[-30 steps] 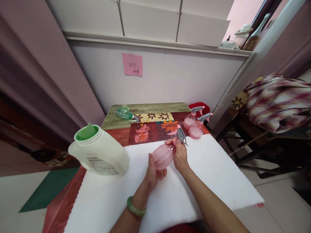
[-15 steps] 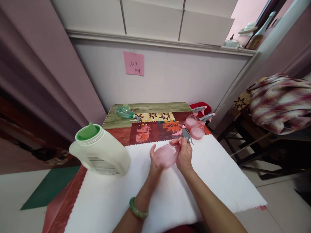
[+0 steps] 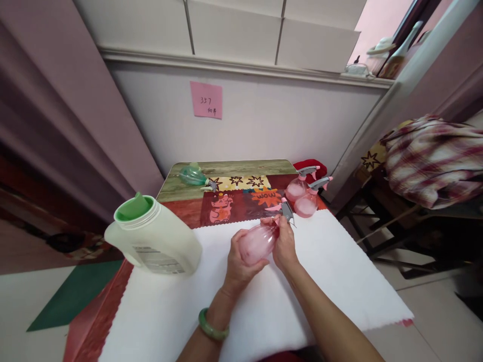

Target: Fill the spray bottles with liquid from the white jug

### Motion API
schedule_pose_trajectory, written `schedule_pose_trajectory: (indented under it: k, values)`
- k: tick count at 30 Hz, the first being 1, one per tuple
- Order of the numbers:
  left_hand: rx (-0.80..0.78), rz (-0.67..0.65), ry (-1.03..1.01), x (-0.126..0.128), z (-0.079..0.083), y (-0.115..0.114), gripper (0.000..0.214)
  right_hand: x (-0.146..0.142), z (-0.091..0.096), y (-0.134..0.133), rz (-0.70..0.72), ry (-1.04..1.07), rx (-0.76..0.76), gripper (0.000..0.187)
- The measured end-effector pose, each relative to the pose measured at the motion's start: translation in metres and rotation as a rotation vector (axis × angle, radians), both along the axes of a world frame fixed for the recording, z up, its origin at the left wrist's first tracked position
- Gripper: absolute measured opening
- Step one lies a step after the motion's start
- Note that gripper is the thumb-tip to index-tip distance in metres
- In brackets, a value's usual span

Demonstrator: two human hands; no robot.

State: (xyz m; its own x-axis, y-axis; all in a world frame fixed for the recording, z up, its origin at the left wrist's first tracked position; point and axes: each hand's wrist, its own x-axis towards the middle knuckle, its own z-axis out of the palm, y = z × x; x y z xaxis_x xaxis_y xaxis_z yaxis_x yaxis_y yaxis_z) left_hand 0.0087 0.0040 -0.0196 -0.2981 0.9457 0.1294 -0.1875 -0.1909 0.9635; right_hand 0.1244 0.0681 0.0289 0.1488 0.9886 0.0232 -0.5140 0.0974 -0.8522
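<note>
Over desk [image 3: 339, 271] centre: pink translucent plastic spray bottle [image 3: 259, 242], tilted, nozzle toward 1 o'clock. Grip: left hand [image 3: 238, 264] wrapped round belly, right hand [image 3: 286, 246] pinching neck below grey trigger head [image 3: 287, 211]. Looks light, thin-walled, slick; neck and belly are safest holds. White detergent jug [image 3: 162, 241] at 9 o'clock.

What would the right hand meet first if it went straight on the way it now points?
The right hand grips the pink spray bottle; beyond it, probably only the patterned mat, though depth is unclear.
</note>
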Motion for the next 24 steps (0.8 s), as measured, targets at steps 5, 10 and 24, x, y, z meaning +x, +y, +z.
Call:
schedule_pose_trajectory:
  k: [5,10,24]
  values:
    - [-0.018,-0.099,-0.227,0.007,0.003,0.001,0.108,0.0,0.003,-0.006,-0.036,-0.046,0.089,0.038]
    - [-0.377,-0.485,-0.368,0.002,0.015,0.001,0.087,0.0,-0.003,-0.007,0.02,-0.116,0.138,0.04]
    - [0.004,-0.053,-0.063,0.007,0.013,0.0,0.099,0.003,0.012,-0.004,-0.027,0.028,0.03,0.039]
